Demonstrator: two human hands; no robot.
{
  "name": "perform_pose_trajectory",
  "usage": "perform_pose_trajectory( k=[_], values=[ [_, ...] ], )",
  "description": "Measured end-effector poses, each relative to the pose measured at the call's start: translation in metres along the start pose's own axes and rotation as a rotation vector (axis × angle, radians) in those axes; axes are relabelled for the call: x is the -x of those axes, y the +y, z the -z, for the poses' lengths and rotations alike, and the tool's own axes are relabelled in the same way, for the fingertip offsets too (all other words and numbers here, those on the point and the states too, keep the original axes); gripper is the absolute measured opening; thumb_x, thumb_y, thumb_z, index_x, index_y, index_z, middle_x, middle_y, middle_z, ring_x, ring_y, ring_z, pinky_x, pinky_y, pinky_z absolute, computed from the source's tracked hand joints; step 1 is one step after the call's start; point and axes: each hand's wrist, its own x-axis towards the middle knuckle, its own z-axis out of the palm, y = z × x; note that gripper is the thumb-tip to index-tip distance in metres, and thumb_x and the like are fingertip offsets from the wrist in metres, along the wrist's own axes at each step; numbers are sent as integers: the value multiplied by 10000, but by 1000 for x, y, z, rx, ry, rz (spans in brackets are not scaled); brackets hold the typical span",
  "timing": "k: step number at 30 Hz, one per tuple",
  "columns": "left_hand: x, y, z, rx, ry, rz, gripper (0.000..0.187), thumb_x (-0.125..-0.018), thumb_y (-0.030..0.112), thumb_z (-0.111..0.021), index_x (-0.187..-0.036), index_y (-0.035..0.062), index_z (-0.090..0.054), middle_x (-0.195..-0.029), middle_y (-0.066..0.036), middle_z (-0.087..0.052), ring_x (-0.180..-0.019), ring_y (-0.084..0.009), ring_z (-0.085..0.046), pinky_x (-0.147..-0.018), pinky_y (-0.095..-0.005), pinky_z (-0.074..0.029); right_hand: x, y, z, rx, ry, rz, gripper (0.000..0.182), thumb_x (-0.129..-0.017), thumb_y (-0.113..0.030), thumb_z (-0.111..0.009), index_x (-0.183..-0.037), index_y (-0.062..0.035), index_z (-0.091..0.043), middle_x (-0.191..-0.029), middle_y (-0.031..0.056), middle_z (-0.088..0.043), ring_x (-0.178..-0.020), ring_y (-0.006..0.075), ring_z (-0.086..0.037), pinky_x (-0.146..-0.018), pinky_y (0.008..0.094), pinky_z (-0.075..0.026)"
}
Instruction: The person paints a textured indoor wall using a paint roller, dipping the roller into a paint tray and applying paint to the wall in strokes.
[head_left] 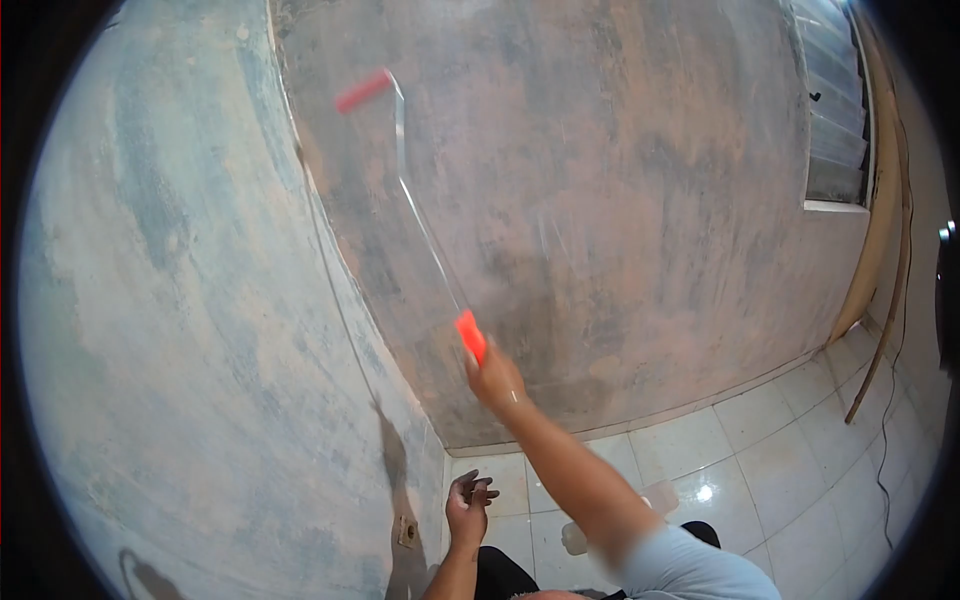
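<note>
My right hand (497,380) is wrapped round the bright orange handle of a paint roller (402,140), arm stretched forward. The roller's bent metal frame reaches up and left, and its red sleeve (362,92) is at the patchy pinkish-grey wall (600,180), close to the corner. Low down by the left wall, my left hand (467,507) holds nothing; its fingers are loosely bent and apart, with dark smudges on them. Under my right arm, a pale translucent container (660,497) on the floor is partly hidden.
A blue-grey patchy wall (150,290) rises on the left, with a small socket (405,532) low on it. White floor tiles (690,440) run along the wall. At right are a louvred window (835,110), a leaning wooden stick (878,360) and a dark cable (884,460).
</note>
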Motion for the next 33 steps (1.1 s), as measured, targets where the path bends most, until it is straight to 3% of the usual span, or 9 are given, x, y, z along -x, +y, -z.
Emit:
perform_pose_trajectory(
  k=[4,7,10,13,16,20,24,26,33],
  values=[
    [8,-10,24,-72,45,7,284,-926,112,-554,-1169,-21,-489,-997,-122,-652,-783,-169,-662,-674,-256,-500,195,164,-41,97,-273,-342,511,-913,-457,-493,-1169,-16,-463,-832,306,-631,-789,498,-603,-701,577,-467],
    [15,-17,38,-105,78,30,281,-927,109,-554,-1172,-15,-491,-991,-118,-655,-781,-164,-663,-677,-253,-500,250,163,-35,64,-283,-350,506,-912,-469,-485,-1160,-27,-475,-841,307,-633,-777,494,-611,-697,578,-474],
    [17,-17,47,-120,103,32,284,-927,109,-557,-1176,-11,-492,-989,-117,-657,-778,-160,-662,-669,-250,-497,187,120,-56,24,-276,-295,518,-912,-481,-471,-1144,-18,-493,-864,299,-635,-809,494,-604,-716,572,-468],
    [8,6,33,-93,127,-6,288,-929,111,-552,-1182,-12,-489,-993,-122,-654,-778,-163,-661,-664,-253,-490,56,-6,-34,-149,-88,7,511,-916,-422,-498,-1157,29,-514,-884,312,-624,-830,495,-588,-725,535,-469],
    [6,10,30,18,112,-55,274,-941,98,-524,-1185,-22,-485,-1027,-131,-640,-790,-179,-662,-696,-256,-489,-10,-69,-20,-100,-173,15,545,-913,-419,-496,-1174,59,-500,-898,313,-625,-849,477,-599,-726,531,-475],
    [20,1,33,-21,157,6,267,-939,88,-522,-1177,-28,-490,-1008,-126,-644,-782,-177,-660,-694,-257,-500,62,28,-77,-103,-159,-35,523,-914,-425,-493,-1138,48,-499,-902,318,-622,-861,485,-593,-741,543,-471],
    [36,-21,47,-27,178,39,268,-923,64,-539,-1172,-26,-493,-984,-118,-647,-775,-171,-660,-696,-258,-521,218,147,-93,79,-461,-372,570,-918,-511,-452,-1140,12,-498,-926,312,-628,-890,482,-600,-774,551,-468],
    [37,-21,54,-60,198,63,269,-923,65,-540,-1171,-28,-492,-986,-119,-648,-770,-170,-659,-694,-256,-518,229,137,-87,82,-505,-412,582,-917,-521,-450,-1146,13,-497,-937,306,-629,-895,478,-602,-776,552,-468],
    [36,12,42,-75,223,-21,266,-942,94,-526,-1172,-32,-485,-1013,-125,-645,-782,-168,-660,-671,-250,-504,42,-42,-97,-87,-312,-141,525,-930,-460,-450,-1156,8,-522,-939,313,-620,-914,493,-583,-803,541,-458]
  ],
)
